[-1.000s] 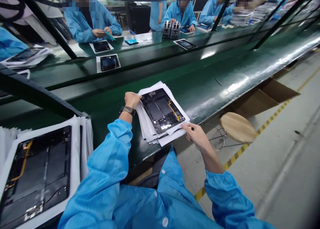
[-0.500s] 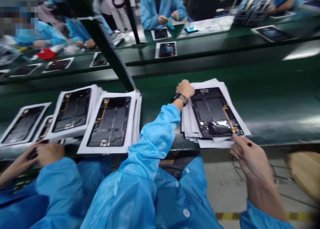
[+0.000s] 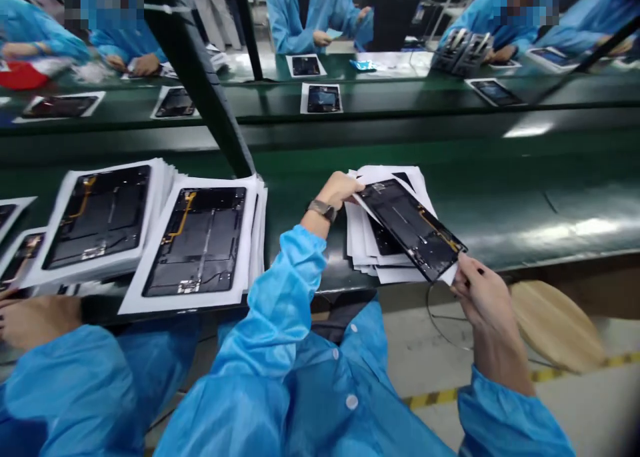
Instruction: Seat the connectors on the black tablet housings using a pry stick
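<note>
My left hand [image 3: 338, 189] grips the far corner of a dark opened tablet body on a white sheet [image 3: 410, 229], and my right hand [image 3: 476, 289] pinches its near corner. The piece is lifted and tilted above a stack of the same sheets and tablets [image 3: 373, 247] at the near edge of the green conveyor belt [image 3: 525, 177]. A watch sits on my left wrist. Both arms wear blue sleeves.
Two more stacks of tablet bodies on white sheets [image 3: 200, 244] [image 3: 97, 217] lie to the left. A co-worker's hand [image 3: 30, 320] and blue sleeve are at the lower left. A black frame post [image 3: 200, 84] slants up. Other workers sit across the belt. A wooden stool [image 3: 555, 324] stands at the right.
The top tablet body on its sheet has been raised off the stack and tilted, held by both hands. The camera has swung slightly right.
</note>
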A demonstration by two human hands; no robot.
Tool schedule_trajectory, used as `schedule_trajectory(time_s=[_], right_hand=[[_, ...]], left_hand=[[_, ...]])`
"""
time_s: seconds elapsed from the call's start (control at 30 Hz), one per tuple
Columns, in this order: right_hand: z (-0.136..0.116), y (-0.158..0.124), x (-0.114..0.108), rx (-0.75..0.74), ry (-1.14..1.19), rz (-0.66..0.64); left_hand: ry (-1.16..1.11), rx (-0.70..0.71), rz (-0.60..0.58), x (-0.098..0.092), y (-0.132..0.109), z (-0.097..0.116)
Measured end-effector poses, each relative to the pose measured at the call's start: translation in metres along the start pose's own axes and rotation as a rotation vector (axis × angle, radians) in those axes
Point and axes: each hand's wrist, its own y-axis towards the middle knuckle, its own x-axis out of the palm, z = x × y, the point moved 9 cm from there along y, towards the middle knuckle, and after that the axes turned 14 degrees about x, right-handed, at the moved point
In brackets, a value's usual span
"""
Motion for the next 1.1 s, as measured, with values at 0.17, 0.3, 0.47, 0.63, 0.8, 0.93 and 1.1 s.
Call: schedule_trajectory(time_s=[0.17, 0.3, 0.47, 0.63, 0.8, 0.93, 1.1], right_hand=[[-0.040, 0.013, 0.006, 0.014, -0.178, -0.050], [-0.080, 0.034, 0.070, -0.007, -0.473, -0.230], [-0.106, 0.053, 0.210, -0.142, -0.934, -0.415], [-0.090, 0.040, 0.359, -0.489, -1.388, -0.689], [-0.047, 0.037, 0.438, -0.543, -1.484, -0.787], [-0.025, 0.041, 0.460, -0.554, -1.526, -0.846], [-0.031, 0.053, 0.456, -0.543, -1.545, -0.919]], left_hand=[[-0.136, 0.047, 0.089, -0.043, -0.094, -0.035], [-0.262, 0.114, 0.248, -0.080, -0.183, -0.065], [-0.508, 0.083, 0.406, -0.098, -0.259, -0.109], [-0.511, -0.061, 0.401, -0.075, -0.290, -0.149], [-0.498, -0.190, 0.286, -0.050, -0.286, -0.168], [-0.315, -0.263, 0.080, -0.042, -0.287, -0.172], [0.019, -0.104, 0.156, -0.079, -0.310, -0.150]])
